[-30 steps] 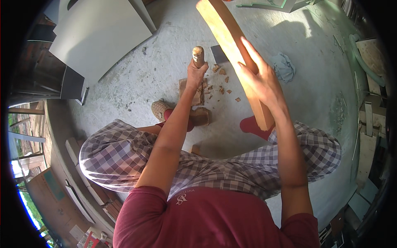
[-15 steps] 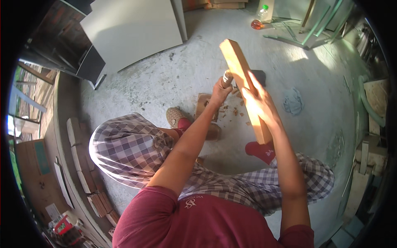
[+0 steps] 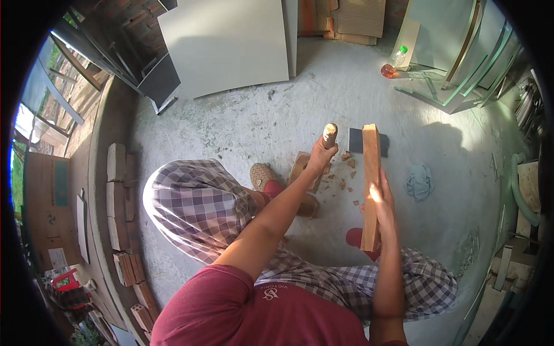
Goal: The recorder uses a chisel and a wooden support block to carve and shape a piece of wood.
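My left hand (image 3: 322, 157) is closed around a round wooden tool handle (image 3: 329, 134), its pale end pointing up; the working end is hidden below my fist. In my right hand (image 3: 385, 205) is a long squared wooden block (image 3: 370, 173), gripped from its right side and pointing away from me. The tool and the block are apart. Under my left hand a wooden piece (image 3: 298, 168) lies on the floor, partly covered by my forearm. Wood chips (image 3: 351, 164) are scattered between my hands. A dark flat slab (image 3: 357, 140) lies behind the block's far end.
A crumpled light-blue cloth (image 3: 419, 182) lies to the right. Far off stand large pale panels (image 3: 231, 52), a green-capped bottle (image 3: 395, 63) with orange liquid, and glass sheets (image 3: 438, 40). Bricks (image 3: 117, 199) line the left edge. My sandalled foot (image 3: 262, 176) is near the chips.
The wooden block has come down toward me and straightened, parting from the tool handle. My left hand still holds the handle, now lower in the picture. The whole view has shifted.
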Demonstrator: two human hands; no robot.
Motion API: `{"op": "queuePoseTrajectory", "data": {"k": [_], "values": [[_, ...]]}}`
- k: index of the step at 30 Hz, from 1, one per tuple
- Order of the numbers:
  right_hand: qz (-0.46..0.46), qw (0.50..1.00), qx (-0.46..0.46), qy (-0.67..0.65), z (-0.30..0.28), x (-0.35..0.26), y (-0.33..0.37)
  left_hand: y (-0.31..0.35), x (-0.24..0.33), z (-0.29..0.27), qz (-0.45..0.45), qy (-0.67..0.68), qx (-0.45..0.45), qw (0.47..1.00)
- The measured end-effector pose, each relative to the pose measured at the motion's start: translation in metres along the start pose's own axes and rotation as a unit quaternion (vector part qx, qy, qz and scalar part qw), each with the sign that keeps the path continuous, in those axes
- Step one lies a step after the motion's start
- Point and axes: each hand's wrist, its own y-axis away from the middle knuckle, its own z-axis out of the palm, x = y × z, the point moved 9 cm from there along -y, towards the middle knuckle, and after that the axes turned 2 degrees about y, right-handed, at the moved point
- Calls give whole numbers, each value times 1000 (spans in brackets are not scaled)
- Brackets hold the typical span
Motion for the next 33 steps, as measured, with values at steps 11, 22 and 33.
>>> {"op": "queuePoseTrajectory", "data": {"k": [11,22,33], "values": [[-23,999,-17,18,9,-4,2,-2,-10,-4,-15,16,1,1000],[-51,998,-10,42,13,0,-2,0,-7,-5,-4,26,9,1000],[-11,1000,11,4,12,6,0,2,-5,-9,10,10,22,1000]]}}
